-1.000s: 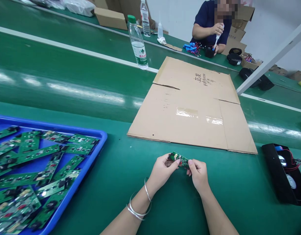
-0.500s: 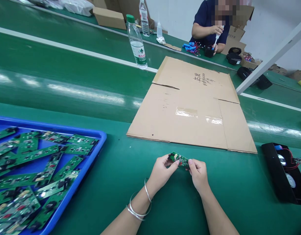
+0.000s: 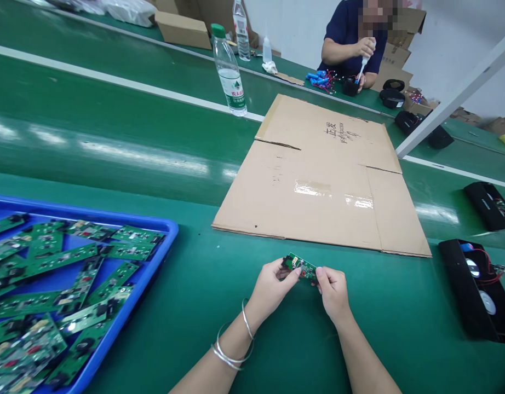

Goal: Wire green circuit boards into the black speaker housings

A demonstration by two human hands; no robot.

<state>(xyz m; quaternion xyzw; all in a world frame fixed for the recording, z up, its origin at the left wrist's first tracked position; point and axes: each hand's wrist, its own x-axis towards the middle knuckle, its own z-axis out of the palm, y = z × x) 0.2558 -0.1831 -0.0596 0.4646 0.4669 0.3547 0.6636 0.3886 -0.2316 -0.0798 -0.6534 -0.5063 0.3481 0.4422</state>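
Observation:
A small green circuit board point(image 3: 305, 268) with black, cream and red parts is held level between my two hands above the green table, just in front of the cardboard sheet. My left hand point(image 3: 275, 287) grips its left end, thumb on top, with silver bangles on the wrist. The board's right end is pinched by my right hand point(image 3: 333, 290). Fingertips beneath the board are mostly hidden. To the left, a blue tray point(image 3: 148, 279) holds several similar green boards point(image 3: 113, 282) lying in a jumble.
A flattened cardboard sheet point(image 3: 326, 175) lies ahead, a water bottle point(image 3: 231, 82) behind it. Open black casings point(image 3: 468, 295) with wires lie at the right, one farther back point(image 3: 486, 205). Across the belt, a person point(image 3: 351, 49) holds a white applicator at a black part. A white post point(image 3: 453, 96) slants at right.
Another black casing has come into view at the right edge, on the belt. The black items across the belt have shifted slightly left. My hands and the board look unchanged.

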